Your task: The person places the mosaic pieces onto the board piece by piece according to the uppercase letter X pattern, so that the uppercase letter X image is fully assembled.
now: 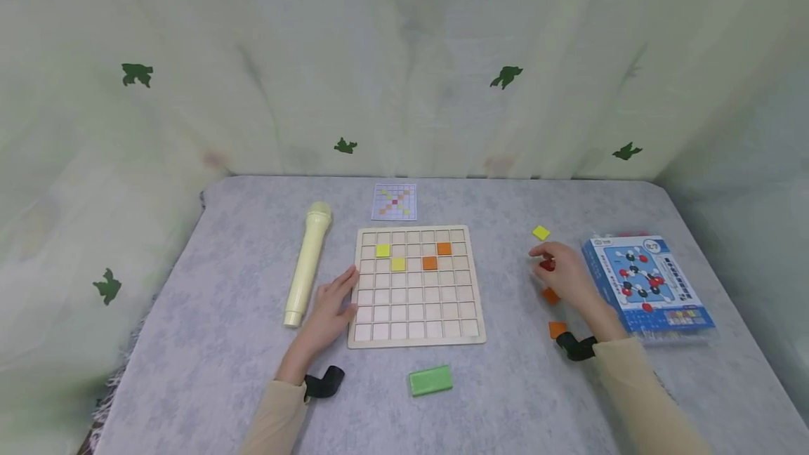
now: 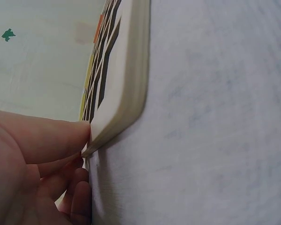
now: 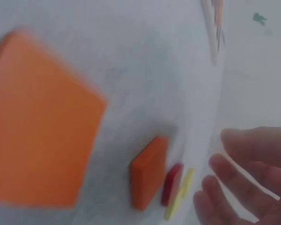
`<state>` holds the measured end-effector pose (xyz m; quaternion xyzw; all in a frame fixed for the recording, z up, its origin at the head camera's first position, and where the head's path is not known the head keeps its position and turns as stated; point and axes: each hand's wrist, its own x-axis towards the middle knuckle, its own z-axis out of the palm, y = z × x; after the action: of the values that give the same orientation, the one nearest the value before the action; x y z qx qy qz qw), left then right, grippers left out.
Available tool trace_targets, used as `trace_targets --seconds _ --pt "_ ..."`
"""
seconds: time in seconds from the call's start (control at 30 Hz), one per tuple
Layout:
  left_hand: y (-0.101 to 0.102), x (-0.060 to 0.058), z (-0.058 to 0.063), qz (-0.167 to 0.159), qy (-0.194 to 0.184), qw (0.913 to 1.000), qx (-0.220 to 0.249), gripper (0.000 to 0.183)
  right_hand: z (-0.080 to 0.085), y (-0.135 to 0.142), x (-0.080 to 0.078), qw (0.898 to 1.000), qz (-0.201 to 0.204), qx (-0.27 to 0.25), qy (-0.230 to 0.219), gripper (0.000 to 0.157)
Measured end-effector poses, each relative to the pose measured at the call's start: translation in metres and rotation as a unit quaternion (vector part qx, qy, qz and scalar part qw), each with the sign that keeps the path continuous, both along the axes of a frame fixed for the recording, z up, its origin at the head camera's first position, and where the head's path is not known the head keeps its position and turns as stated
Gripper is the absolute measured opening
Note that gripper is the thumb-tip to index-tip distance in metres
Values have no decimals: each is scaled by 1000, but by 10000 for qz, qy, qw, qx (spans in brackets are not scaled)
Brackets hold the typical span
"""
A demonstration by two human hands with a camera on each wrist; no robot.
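My left hand (image 1: 329,311) rests along the left edge of a pale wooden grid board (image 1: 417,343), its thumb (image 2: 51,140) against the rim. On the board lie two yellow tiles, one of them the upper yellow tile (image 1: 383,251), and two orange tiles, including the upper orange tile (image 1: 444,248). My right hand (image 1: 565,276) hovers over a red tile (image 1: 547,265), fingers loosely bent and apart from it in the right wrist view. Near that hand are a loose yellow tile (image 1: 541,232) and two loose orange tiles, the closer one (image 1: 557,329) toward my wrist.
Behind the board lies a printed pattern card (image 1: 395,210). A cream microphone-shaped object (image 1: 306,265) is left of the board. A green block (image 1: 431,380) lies in front. At the right sits a blue box (image 1: 651,283) with molecule pictures. A leaf-patterned curtain (image 1: 411,90) surrounds the table.
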<state>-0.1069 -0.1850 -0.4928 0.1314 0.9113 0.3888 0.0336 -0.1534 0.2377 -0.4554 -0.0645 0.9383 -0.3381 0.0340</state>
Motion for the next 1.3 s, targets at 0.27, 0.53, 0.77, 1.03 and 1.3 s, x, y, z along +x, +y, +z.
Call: trace_targets --seconds 0.27,0.53,0.77,1.03,1.3 --pt "-1 1 0 8 3 10000 93 58 -6 13 2 9988 -109 412 -235 26" --pt "-1 2 0 -3 -3 10000 93 58 -8 4 -5 9985 34 538 -96 20" --pt "-2 3 1 20 -33 10000 65 58 0 -35 -10 9981 547 220 151 20" --pt "-1 1 2 29 -79 10000 51 59 7 -111 -13 9836 1755 -408 -92 20" --pt "-1 2 2 14 -32 9999 158 58 4 -166 -17 9675 2510 292 -1 26"
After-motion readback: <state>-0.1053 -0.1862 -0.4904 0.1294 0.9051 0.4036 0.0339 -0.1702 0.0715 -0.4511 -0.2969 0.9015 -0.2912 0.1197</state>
